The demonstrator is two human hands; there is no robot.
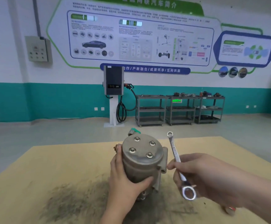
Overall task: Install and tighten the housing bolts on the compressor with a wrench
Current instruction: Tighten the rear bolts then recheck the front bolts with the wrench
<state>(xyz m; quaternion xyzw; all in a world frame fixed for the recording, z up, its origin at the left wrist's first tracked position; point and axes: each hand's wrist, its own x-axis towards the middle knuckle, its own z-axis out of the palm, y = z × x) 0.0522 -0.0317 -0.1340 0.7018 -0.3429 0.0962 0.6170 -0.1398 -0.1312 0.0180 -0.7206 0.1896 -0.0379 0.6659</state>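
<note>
Tan table (50, 162), dark grime smeared near its front. Compressor (143, 160) stood upright mid-table, flat end up. Left hand (125, 178) wrapped round its body, fingers at the back, thumb in front. Right hand (201, 173) grasped a ring wrench (176, 162) mid-shank, held just right of the compressor, not touching. Four bolts (132, 150) sat in the housing top.

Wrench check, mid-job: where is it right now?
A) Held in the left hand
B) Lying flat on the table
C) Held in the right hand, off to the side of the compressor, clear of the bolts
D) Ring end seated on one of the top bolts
C: the right hand grips the wrench beside the compressor, its ring ends touching none of the four bolts, while the left hand holds the housing.
</note>
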